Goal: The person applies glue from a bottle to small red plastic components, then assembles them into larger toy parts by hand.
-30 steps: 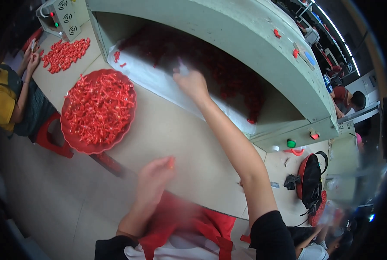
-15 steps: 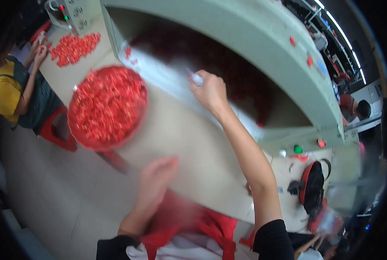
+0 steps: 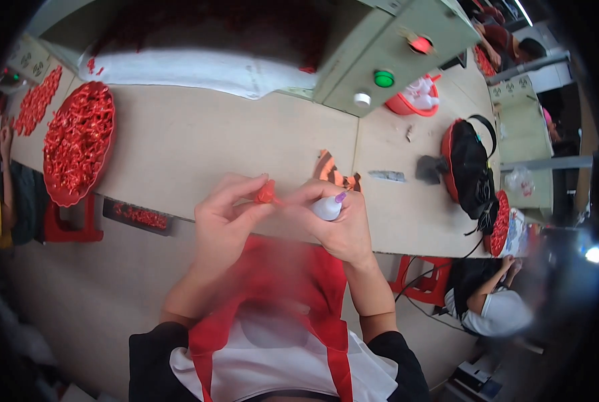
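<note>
My left hand [image 3: 225, 218] is closed, pinching a small shiny red piece [image 3: 265, 192] between thumb and fingertips. Close beside it my right hand [image 3: 343, 231] is wrapped round a small white squeeze bottle [image 3: 327, 208] with a purple tip, which points up and to the right. The right thumb and forefinger also come together at a thin red end of the piece; whether they grip it is hard to make out. Both hands are over the near edge of the table [image 3: 225, 130], in front of my red apron [image 3: 272, 268].
A red basin [image 3: 78, 144] heaped with red pieces stands at the left. Behind is a pale green machine [image 3: 373, 57] with a dark opening and a white sheet [image 3: 178, 74]. An orange-and-brown cloth [image 3: 336, 173], a black bag [image 3: 470, 167] and a red basket [image 3: 416, 97] lie rightward. Co-workers sit on both sides.
My right hand has drawn back from the machine opening with the bottle. My left hand has come up to meet it, now showing a red piece. The view has turned rightward.
</note>
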